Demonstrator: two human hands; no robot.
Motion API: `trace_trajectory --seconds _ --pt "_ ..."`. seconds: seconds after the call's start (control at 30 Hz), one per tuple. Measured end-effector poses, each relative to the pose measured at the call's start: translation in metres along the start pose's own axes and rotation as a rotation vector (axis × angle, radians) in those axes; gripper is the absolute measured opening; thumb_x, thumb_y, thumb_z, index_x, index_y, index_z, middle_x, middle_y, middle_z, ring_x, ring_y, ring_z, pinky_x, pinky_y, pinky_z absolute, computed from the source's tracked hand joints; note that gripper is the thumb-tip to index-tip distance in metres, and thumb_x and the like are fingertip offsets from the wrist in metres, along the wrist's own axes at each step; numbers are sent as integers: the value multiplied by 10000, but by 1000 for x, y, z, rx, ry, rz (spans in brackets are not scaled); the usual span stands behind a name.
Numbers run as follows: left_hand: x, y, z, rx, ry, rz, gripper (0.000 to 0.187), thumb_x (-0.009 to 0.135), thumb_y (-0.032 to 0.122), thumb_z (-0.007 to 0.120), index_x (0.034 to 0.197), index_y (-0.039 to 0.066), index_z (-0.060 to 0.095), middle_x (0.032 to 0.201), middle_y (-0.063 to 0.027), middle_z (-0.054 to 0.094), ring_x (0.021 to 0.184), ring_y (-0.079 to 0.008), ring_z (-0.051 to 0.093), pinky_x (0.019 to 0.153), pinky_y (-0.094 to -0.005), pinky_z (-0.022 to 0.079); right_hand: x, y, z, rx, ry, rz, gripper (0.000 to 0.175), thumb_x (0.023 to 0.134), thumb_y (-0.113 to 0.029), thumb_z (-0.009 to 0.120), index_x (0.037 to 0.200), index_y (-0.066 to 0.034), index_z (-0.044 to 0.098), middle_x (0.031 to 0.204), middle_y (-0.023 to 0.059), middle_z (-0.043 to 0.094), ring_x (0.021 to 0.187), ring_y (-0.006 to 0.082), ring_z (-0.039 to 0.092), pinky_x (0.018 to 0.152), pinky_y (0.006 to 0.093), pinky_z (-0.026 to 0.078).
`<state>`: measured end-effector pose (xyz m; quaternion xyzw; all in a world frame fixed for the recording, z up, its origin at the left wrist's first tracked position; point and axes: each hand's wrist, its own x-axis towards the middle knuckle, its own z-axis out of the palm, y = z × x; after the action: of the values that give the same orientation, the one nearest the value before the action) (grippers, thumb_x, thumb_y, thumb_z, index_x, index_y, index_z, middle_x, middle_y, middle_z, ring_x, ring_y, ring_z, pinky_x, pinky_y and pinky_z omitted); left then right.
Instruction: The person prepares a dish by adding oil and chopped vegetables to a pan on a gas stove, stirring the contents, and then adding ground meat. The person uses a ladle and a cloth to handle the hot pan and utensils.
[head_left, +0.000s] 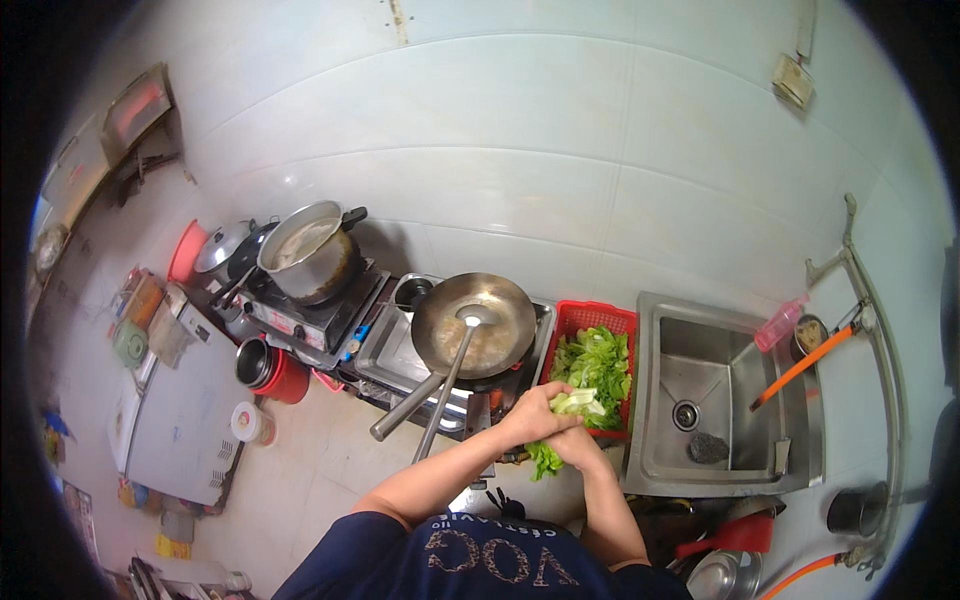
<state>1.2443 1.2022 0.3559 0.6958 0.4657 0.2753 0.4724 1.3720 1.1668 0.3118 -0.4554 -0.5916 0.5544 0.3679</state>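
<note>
My left hand (534, 415) and my right hand (574, 444) come together around a bunch of leafy greens (544, 460). The pale stalk ends (583, 402) stick out above my fingers, while green leaves hang below. Just beyond my hands is a red plastic basket (574, 310) with torn lettuce-like leaves (592, 364) in it. To the left, a wok (431, 322) sits on a stove and holds some cloudy liquid. A metal ladle (469, 330) rests in the wok, its long handle reaching toward me beside the wok's own handle (405, 406).
A stainless steel sink (645, 390) with a dark scouring pad (707, 448) stands at the right, an orange hose (804, 366) above it. On the left, a large pot (311, 259) sits on another gas stove (330, 315). Red buckets (289, 379) stand on the floor.
</note>
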Motion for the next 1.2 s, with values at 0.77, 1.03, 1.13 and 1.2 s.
trace_trajectory --seconds 0.77,1.03,1.13,1.2 --pt "-39 -2 -61 -1137 -43 -151 339 849 105 683 1159 10 586 1070 -104 648 957 -207 624 803 -352 516 1 -37 -28 955 516 -151 192 971 -222 525 1027 -45 570 949 62 620 839 171 614 759 325 514" --pt "-36 8 -23 -914 -114 -217 413 821 13 687 1198 45 520 1046 -41 604 960 -123 583 824 -276 487 9 -51 1 807 548 -98 222 944 -230 608 1011 -21 576 920 21 596 874 102 547 829 246 431" --pt "-42 3 -24 -931 -175 -233 420 798 -48 656 1186 48 527 1040 -44 608 955 -133 591 806 -269 487 7 -47 0 939 511 -100 214 943 -231 609 991 -24 582 908 22 594 873 92 528 827 243 415" --pt "-45 0 -24 -926 -210 -280 449 792 -74 646 1209 44 528 1052 -38 608 980 -137 586 847 -268 475 5 -43 -4 784 437 -103 212 946 -240 603 983 -32 582 902 19 594 840 95 536 793 246 430"
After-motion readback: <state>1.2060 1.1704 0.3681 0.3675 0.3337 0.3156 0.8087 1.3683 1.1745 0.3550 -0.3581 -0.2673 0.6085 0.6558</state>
